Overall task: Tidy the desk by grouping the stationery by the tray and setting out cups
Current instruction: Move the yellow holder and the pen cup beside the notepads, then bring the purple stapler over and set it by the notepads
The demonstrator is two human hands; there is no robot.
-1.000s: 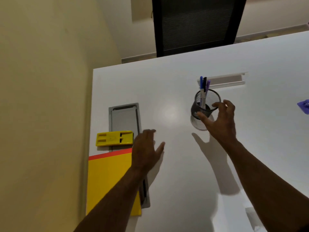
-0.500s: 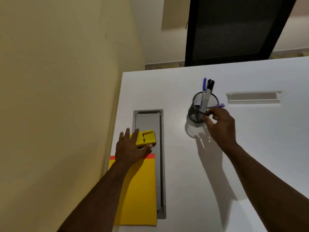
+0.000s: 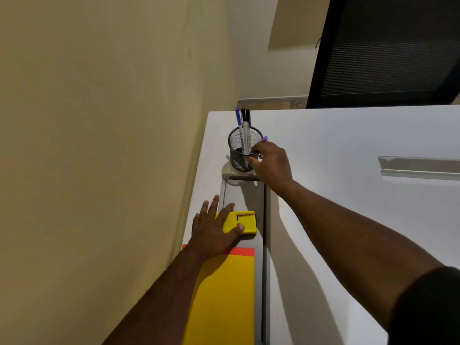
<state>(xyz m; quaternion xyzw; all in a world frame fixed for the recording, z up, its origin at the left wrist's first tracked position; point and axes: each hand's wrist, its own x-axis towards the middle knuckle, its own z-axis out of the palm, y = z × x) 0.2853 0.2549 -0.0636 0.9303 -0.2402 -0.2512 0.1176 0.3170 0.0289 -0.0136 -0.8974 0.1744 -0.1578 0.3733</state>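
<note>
A black mesh pen cup (image 3: pixel 241 148) with several pens stands near the desk's far left corner, just beyond the grey tray (image 3: pixel 245 195) set into the white desk (image 3: pixel 348 207). My right hand (image 3: pixel 270 161) grips the cup's near rim; a purple pen tip shows above its fingers. My left hand (image 3: pixel 214 229) lies on a yellow plastic stationery piece (image 3: pixel 245 221) at the tray's left edge, thumb pressed on it. A yellow pad with an orange strip (image 3: pixel 224 290) lies nearer me, partly under my left forearm.
A beige wall (image 3: pixel 99 145) runs close along the desk's left edge. A clear plastic strip (image 3: pixel 420 168) lies on the desk at the right. A black chair back (image 3: pixel 388 51) stands behind the far edge.
My right hand has carried the pen cup left, from mid-desk to the spot just beyond the tray. My left hand reached onto the yellow piece and stays on it.
</note>
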